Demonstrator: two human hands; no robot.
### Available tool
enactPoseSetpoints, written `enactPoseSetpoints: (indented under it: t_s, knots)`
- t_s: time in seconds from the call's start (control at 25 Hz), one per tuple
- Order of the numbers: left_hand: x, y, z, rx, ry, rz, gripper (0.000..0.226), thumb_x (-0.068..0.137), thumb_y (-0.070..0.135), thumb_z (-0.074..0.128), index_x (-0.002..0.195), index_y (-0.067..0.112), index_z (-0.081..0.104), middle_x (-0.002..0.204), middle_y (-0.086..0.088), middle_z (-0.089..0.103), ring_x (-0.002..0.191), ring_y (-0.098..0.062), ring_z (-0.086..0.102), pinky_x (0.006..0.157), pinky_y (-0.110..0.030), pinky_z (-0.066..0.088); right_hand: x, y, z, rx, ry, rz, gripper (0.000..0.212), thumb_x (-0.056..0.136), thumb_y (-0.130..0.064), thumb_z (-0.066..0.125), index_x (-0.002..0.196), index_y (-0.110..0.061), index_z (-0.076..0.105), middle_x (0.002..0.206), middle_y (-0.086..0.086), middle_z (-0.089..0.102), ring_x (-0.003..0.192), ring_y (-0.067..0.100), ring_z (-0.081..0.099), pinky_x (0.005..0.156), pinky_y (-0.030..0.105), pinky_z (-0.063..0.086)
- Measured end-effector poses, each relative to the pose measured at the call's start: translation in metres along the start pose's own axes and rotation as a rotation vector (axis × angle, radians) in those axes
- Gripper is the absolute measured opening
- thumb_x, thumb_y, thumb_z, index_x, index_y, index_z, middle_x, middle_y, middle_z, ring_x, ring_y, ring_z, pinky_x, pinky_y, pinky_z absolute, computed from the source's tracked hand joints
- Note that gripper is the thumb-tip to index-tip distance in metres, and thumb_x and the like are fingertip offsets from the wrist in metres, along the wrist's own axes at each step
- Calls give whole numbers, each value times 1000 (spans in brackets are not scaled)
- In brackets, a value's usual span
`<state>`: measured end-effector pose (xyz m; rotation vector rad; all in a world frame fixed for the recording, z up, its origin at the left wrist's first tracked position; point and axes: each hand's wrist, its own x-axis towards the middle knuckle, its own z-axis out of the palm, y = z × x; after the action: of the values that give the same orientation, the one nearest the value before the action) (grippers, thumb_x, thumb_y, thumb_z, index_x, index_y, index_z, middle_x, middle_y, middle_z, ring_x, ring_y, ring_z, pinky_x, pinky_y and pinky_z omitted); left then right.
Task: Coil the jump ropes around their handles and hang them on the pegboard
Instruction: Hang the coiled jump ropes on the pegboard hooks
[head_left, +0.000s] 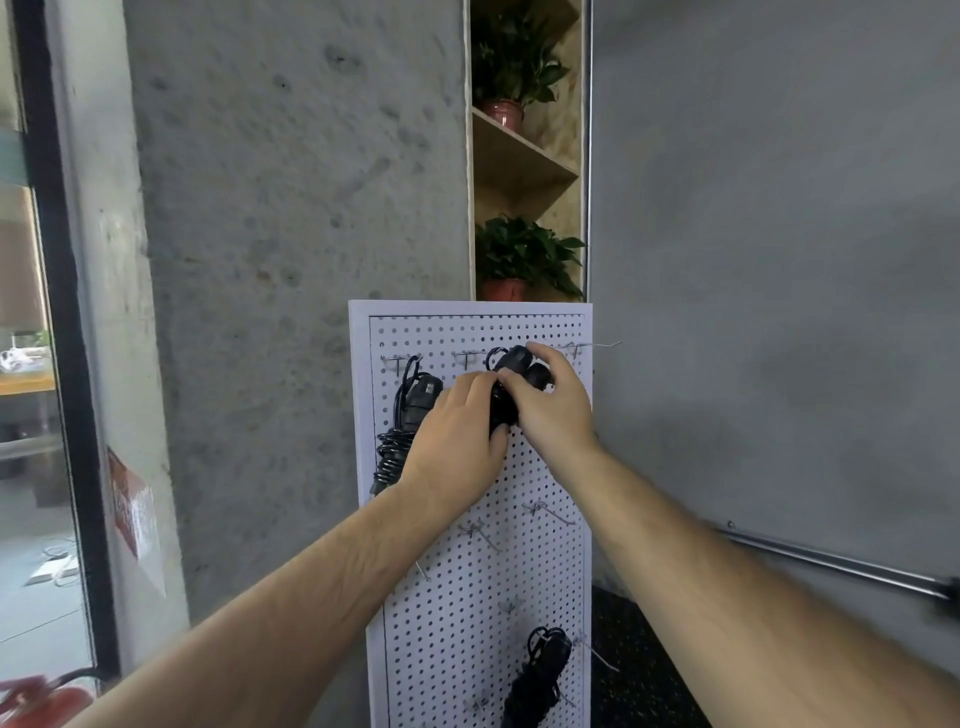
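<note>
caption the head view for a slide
Coiled jump rope held at the pegboard by left hand and right hand

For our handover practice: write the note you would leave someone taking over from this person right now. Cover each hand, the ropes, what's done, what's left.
Left hand grips the middle rope low down; right hand grips its top, at the top row of the pegboard.
Upper-left rope hangs coiled; bottom rope hangs near the lower edge.
Done: two ropes hung.
Left: hang the middle rope by its loop (cannot tell if it is on yet), then let go.
</note>
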<state>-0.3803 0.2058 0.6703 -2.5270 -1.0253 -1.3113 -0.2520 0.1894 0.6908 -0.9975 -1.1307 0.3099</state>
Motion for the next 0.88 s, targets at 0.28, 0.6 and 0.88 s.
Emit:
enactPoseSetpoints:
  t_s: [0.28,0.6,0.88]
  knots:
    - [-6,-11,20,87,-60,-28,49,98,21,52,145,10,43,146,-7,47,132,-24,45,111,-36,40,2,25,-1,-211,-84,-18,54,92,-22,71,139,-34,50,135,-9,55,119,15,59,101,24,46]
    - [-28,-2,24,193,-71,50,58,100,23,50,152,5,33,162,-13,22,147,-29,25,121,-44,29,-33,33,-35,-512,-170,-163,57,102,-30,54,154,-36,33,152,-5,40,129,12,50,109,38,44]
    - [-70,31,63,138,-98,182,57,101,22,50,154,6,34,160,-8,34,147,-23,28,123,-37,18,-94,66,-88,-833,-264,-240,52,105,-34,44,155,-26,33,151,-4,41,133,17,47,106,39,45]
